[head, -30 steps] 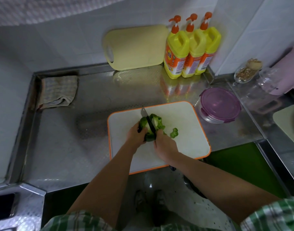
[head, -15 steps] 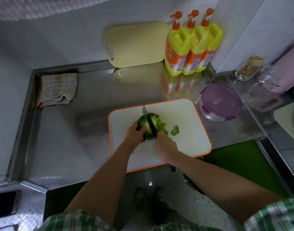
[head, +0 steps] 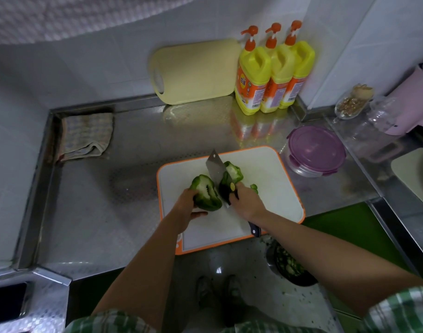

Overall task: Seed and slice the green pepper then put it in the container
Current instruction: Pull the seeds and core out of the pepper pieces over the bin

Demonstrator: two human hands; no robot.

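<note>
The green pepper lies split in two on the white cutting board (head: 272, 203) with an orange rim. My left hand (head: 187, 207) grips the left pepper half (head: 206, 193), its pale inside facing up. The right pepper half (head: 233, 174) sits just beyond the knife (head: 215, 168), which my right hand (head: 247, 200) grips by the dark handle, blade standing between the halves. A small green scrap (head: 254, 187) peeks out beside my right hand. The clear container with a purple lid (head: 316, 150) stands shut, right of the board.
Three yellow soap bottles (head: 275, 78) and a yellow cutting board (head: 196, 70) stand against the back wall. A folded cloth (head: 85, 135) lies at the back left. Glass jars (head: 354, 102) and a pink jug (head: 414, 102) sit at the right. A bowl of green scraps (head: 289, 265) is on the floor.
The knife has gone through the pepper. The whole pepper is now two halves, and my left hand has pulled its half away to the left, cut face up.
</note>
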